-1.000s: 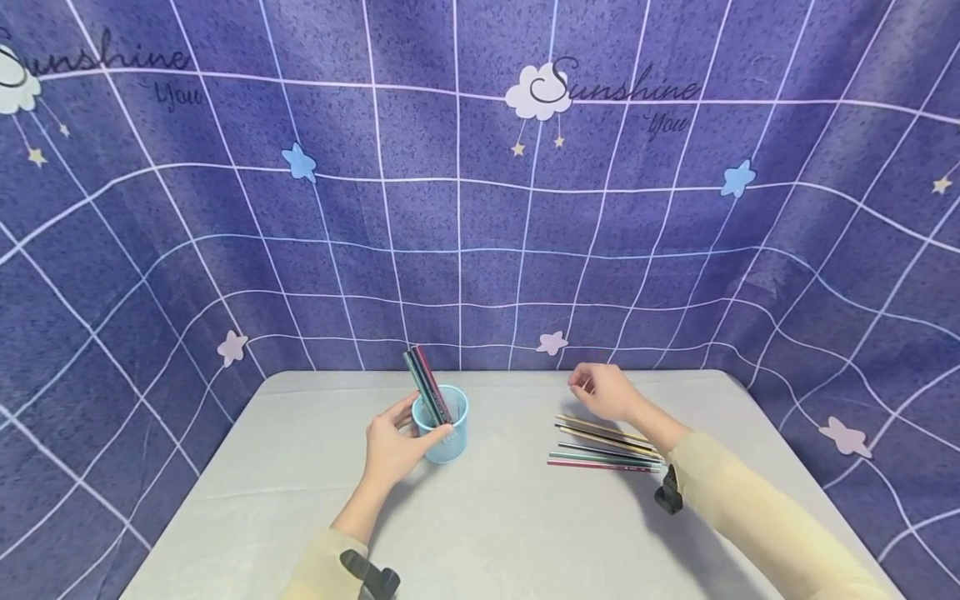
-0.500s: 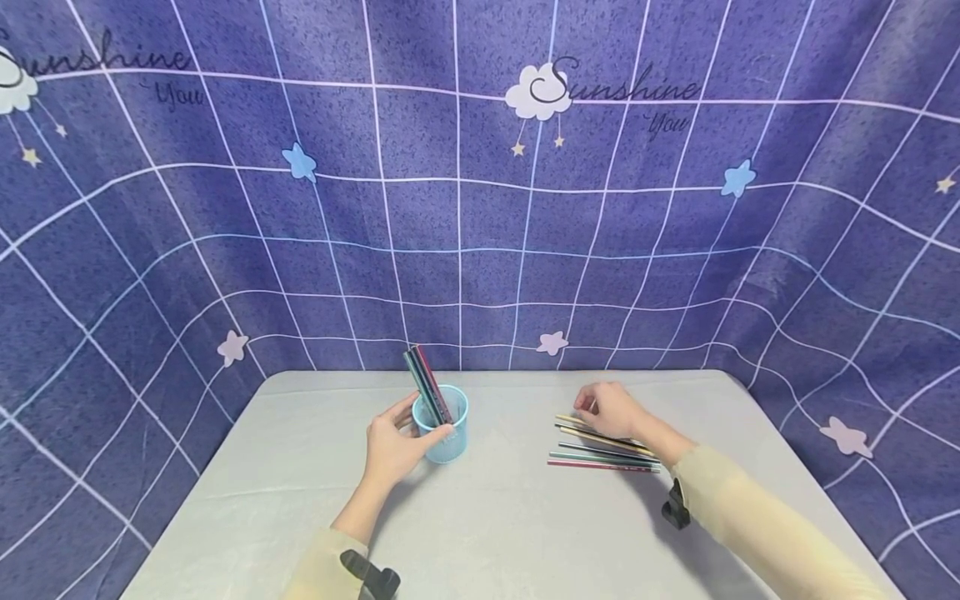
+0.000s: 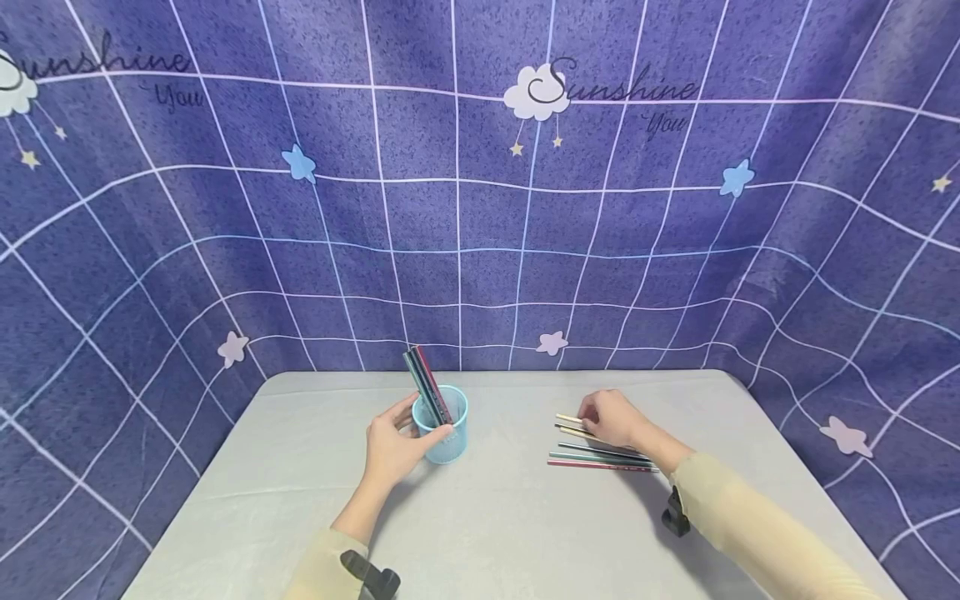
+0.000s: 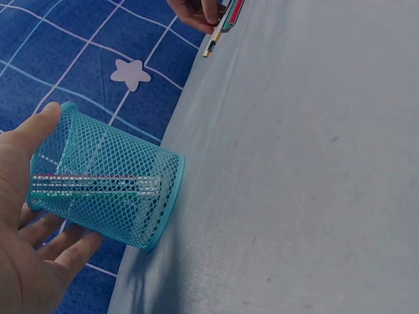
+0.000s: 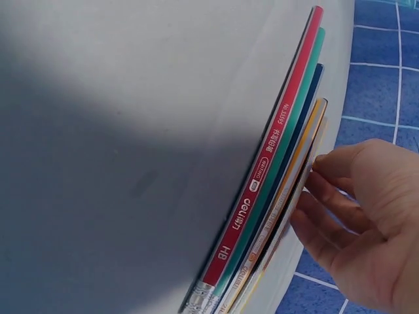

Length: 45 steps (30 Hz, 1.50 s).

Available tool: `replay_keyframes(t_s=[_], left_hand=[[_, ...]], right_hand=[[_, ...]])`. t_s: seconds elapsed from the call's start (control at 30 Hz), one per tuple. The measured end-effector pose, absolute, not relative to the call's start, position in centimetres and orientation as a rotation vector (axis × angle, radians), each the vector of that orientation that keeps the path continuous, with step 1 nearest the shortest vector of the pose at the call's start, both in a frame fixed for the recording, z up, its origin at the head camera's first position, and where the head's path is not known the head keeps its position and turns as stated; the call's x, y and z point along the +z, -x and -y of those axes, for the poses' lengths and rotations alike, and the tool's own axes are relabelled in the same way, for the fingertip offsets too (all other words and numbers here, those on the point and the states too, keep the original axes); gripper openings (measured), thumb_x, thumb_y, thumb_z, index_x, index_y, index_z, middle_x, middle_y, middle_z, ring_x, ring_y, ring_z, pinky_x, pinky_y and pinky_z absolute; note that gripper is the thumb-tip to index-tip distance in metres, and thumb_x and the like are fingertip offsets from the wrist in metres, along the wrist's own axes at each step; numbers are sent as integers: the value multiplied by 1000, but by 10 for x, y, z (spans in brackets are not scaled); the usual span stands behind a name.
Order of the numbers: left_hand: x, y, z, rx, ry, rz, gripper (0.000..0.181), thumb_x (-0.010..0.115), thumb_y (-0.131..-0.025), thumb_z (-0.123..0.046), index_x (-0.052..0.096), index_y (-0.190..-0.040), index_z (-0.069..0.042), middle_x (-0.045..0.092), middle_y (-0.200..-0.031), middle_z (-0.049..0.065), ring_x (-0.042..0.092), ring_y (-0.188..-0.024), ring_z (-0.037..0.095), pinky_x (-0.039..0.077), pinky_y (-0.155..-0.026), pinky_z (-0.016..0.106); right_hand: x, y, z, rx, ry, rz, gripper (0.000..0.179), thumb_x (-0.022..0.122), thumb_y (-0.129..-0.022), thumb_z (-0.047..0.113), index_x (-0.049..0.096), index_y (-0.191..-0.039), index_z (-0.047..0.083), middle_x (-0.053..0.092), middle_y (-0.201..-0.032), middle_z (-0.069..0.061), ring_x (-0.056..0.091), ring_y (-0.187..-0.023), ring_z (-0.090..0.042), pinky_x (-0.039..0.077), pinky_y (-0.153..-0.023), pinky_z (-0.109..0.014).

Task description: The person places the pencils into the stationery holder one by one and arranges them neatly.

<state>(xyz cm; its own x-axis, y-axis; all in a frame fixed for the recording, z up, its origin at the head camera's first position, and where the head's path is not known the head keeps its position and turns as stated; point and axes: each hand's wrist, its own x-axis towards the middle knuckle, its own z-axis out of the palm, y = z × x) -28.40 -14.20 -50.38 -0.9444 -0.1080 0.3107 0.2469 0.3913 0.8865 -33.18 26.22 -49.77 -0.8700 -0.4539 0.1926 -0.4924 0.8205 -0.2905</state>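
Note:
A light blue mesh pencil cup [image 3: 452,444] stands on the table, left of centre. My left hand [image 3: 392,450] holds it, the thumb at the rim and fingers around the far side. Several pencils [image 3: 425,382], red, dark and green among them, lean inside it. To the right, my right hand [image 3: 617,419] is down at the far edge of a row of loose pencils. In the right wrist view its bent fingertips touch or nearly touch the outermost yellow pencil, beside a red pencil [image 5: 262,163] and a green pencil [image 5: 291,118]. Part of the row is hidden under the hand.
The table [image 3: 495,533] has a pale grey cover. Behind it and at both sides hangs a purple-blue grid curtain [image 3: 480,208] with stars and clouds. A dark device [image 3: 371,575] sits on the left sleeve, another dark device [image 3: 676,512] on the right.
My right hand has come down from above the far end of the pencils to their edge. The left hand and the pencil cup have stayed in place.

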Motion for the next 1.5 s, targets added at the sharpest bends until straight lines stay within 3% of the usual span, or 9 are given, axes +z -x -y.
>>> replay_keyframes(t_s=[0.47,0.63,1.0,1.23,1.37,1.5], left_hand=[[-506,286,143,-1553,119,2344,86,101,-73,-34,64,-143,1,73,-133,25,74,-120,43,66,-98,46],[-507,286,143,-1546,125,2339,86,101,-73,-34,64,-142,1,73,-133,24,74,-120,43,66,-98,46],[-508,287,142,-1568,127,2328,86,101,-73,-32,64,-142,1,73,-133,25,74,-120,42,66,-98,46],[-508,287,143,-1568,136,2324,87,101,-73,-33,63,-143,2,72,-135,25,74,-120,43,66,-98,45],[-507,287,143,-1576,125,2326,86,101,-73,-32,63,-143,1,72,-135,24,74,-120,42,66,-98,44],[-507,287,143,-1580,118,2330,87,101,-73,-33,63,-143,0,72,-135,23,73,-121,42,66,-99,44]], right_hand=[[-496,336,-258,480,-745,2841,12,78,-83,-1,75,-82,10,74,-75,2,68,-72,-14,64,-74,-39],[-475,343,-250,579,-723,2771,9,74,-86,-5,73,-86,4,74,-78,-5,69,-72,-18,65,-73,-40],[-414,356,-234,788,-490,2654,4,70,-96,5,72,-100,4,74,-83,-8,66,-72,-19,59,-72,-41],[-381,347,-204,1143,-535,2569,7,70,-102,10,69,-108,5,78,-97,-12,79,-90,-26,66,-77,-36],[-365,341,-184,1391,-591,2476,9,67,-104,6,65,-111,1,75,-102,-19,77,-92,-35,66,-72,-27],[-354,337,-164,1572,-651,2350,10,65,-104,2,61,-111,-3,72,-105,-23,75,-97,-37,69,-81,-27]])
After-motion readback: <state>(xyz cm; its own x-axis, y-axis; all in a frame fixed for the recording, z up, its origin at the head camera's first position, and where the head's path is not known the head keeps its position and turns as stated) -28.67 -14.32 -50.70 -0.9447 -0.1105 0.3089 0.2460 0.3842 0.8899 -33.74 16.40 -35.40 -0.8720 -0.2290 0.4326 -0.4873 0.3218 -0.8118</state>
